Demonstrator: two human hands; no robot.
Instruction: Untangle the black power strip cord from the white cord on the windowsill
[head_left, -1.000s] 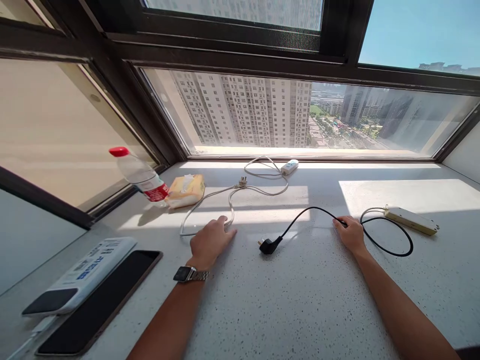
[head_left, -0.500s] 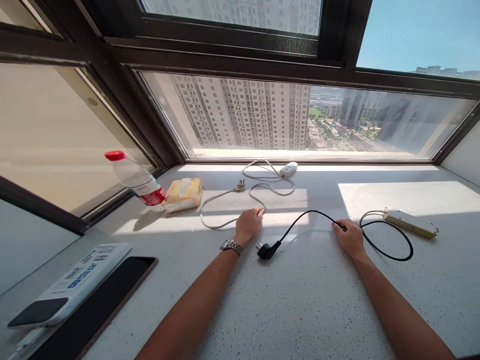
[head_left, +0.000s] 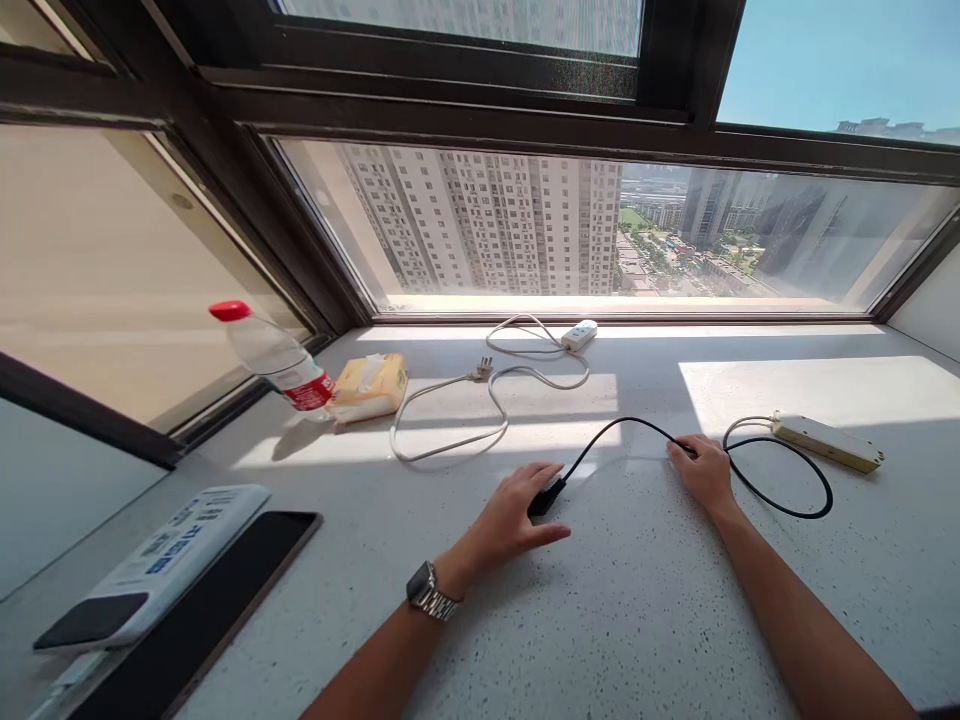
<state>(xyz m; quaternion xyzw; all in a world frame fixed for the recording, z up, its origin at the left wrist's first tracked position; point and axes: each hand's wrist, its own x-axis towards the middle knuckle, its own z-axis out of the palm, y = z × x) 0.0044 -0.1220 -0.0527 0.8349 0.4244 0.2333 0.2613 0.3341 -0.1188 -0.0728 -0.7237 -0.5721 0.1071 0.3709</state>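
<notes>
The black plug (head_left: 541, 497) is lying on the speckled sill (head_left: 615, 600), near its middle, and my left hand (head_left: 517, 515) is resting over it with the fingers spread and loosely curved, thumb and forefinger closing on the plug's sides without a firm clasp that I can make out. The black cord (head_left: 622, 425) is arching away from the plug toward my right hand (head_left: 701, 470), which is lying flat beside the plug, fingertips pressing the cord down against the sill, palm low, fingers nearly straight and holding nothing else. Past that hand the cord is curling into a loop and running to the beige strip (head_left: 827, 441), which is sitting farther from the plug on the same side, in the sunlit patch. Beyond the plug, toward the glass, the white cord (head_left: 450, 440) is lying in loose curves, its own plug (head_left: 480, 374) pointing away and its small white socket (head_left: 579, 335) sitting close to the window frame (head_left: 480, 115). Off to the other side of the black plug, the bottle (head_left: 274, 358) with the red cap is standing tilted in the view, touching the tissue pack (head_left: 370, 386). Nearer me on that side, the white box (head_left: 146, 570) is lying across the dark tablet (head_left: 195, 620).
</notes>
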